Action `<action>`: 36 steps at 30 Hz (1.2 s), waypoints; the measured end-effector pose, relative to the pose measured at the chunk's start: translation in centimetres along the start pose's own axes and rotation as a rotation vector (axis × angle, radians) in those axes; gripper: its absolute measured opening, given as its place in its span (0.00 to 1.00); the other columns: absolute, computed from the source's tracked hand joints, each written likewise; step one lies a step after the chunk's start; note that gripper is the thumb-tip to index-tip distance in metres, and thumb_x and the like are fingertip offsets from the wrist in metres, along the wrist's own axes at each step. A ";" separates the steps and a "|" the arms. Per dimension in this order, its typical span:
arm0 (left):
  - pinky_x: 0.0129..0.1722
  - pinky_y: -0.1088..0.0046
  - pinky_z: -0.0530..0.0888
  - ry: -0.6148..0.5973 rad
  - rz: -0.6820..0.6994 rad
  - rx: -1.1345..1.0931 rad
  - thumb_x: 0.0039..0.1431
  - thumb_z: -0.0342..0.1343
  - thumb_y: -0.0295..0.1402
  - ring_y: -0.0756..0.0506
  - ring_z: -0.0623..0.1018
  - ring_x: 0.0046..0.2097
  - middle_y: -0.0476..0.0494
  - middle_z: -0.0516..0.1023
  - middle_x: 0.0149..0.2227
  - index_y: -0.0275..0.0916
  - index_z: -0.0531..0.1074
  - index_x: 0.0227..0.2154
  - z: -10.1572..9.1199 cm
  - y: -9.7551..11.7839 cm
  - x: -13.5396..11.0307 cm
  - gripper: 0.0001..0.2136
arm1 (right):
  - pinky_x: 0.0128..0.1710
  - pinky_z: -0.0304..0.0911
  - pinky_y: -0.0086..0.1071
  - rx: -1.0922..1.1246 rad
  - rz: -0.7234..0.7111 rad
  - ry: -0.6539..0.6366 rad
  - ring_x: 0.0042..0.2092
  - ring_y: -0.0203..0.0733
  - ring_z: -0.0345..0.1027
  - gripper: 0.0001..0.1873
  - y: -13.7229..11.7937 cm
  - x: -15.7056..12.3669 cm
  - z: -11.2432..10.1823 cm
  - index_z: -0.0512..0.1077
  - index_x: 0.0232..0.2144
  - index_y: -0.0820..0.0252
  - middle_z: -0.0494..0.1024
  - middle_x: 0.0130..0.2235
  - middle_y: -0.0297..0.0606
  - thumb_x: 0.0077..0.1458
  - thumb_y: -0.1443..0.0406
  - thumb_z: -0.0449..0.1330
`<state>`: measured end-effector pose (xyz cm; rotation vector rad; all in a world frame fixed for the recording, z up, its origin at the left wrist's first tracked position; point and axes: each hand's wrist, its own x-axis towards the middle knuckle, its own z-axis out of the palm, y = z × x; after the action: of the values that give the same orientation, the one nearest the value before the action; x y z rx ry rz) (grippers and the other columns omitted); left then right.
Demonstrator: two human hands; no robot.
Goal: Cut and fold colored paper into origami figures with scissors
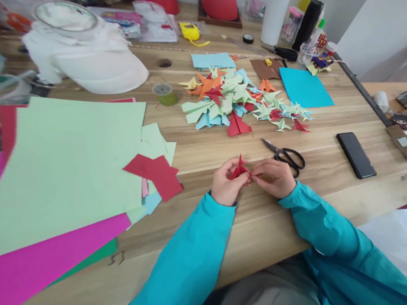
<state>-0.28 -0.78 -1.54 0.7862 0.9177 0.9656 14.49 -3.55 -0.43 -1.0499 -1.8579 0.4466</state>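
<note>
Red paper, folded into a small pointed origami piece, sits pinched between the person's two hands just above the near part of the wooden table. The left hand grips its left side with fingers closed on the paper, and the right hand has its fingertips pressed together on the right end; the two hands almost touch. Teal sleeves run back from both wrists. Black-handled scissors lie just beyond the right hand, and a dark phone rests farther right. Past the hands, a heap of folded paper shapes in green, blue, orange and red spreads across the table, beside a blue sheet. On the left lie large sheets, pale green over magenta, with red paper scraps on their edge.
</note>
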 end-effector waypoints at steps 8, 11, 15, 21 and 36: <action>0.21 0.76 0.72 -0.022 -0.044 0.017 0.33 0.62 0.27 0.51 0.73 0.20 0.53 0.74 0.21 0.35 0.71 0.31 0.1 0.3 0.0 0.15 | 0.33 0.69 0.29 -0.094 -0.074 -0.047 0.33 0.37 0.71 0.06 0.4 0.0 -0.3 0.74 0.28 0.59 0.77 0.31 0.40 0.54 0.68 0.57; 0.20 0.75 0.71 -0.054 -0.064 0.053 0.33 0.61 0.27 0.51 0.73 0.20 0.54 0.73 0.19 0.35 0.70 0.30 0.0 0.6 0.0 0.15 | 0.33 0.69 0.29 -0.129 -0.110 -0.098 0.33 0.36 0.71 0.07 0.5 0.0 -0.6 0.74 0.28 0.58 0.77 0.31 0.40 0.56 0.68 0.57; 0.21 0.76 0.71 -0.053 -0.058 0.044 0.33 0.62 0.27 0.51 0.73 0.20 0.53 0.74 0.19 0.35 0.71 0.29 -0.1 0.8 0.0 0.15 | 0.33 0.69 0.30 -0.147 -0.151 -0.092 0.33 0.37 0.71 0.06 0.5 0.0 -0.6 0.74 0.29 0.59 0.77 0.32 0.41 0.56 0.69 0.57; 0.23 0.75 0.72 0.038 -0.031 -0.002 0.32 0.65 0.30 0.52 0.73 0.20 0.52 0.74 0.21 0.34 0.72 0.27 -0.1 0.3 0.2 0.15 | 0.33 0.68 0.31 -0.239 -0.191 -0.054 0.33 0.37 0.70 0.06 0.9 -0.1 -0.4 0.75 0.32 0.59 0.78 0.32 0.41 0.57 0.69 0.57; 0.22 0.75 0.73 -0.019 -0.019 0.113 0.34 0.64 0.30 0.51 0.74 0.21 0.53 0.73 0.19 0.36 0.70 0.22 -0.2 0.6 0.2 0.09 | 0.34 0.68 0.33 -0.288 -0.208 -0.112 0.33 0.39 0.70 0.09 1.1 -0.2 -0.5 0.76 0.32 0.58 0.78 0.33 0.41 0.58 0.68 0.55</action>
<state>-0.66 -0.30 -1.15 0.8791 0.9678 0.8943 15.45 -3.16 -1.04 -1.0204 -2.1511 0.1182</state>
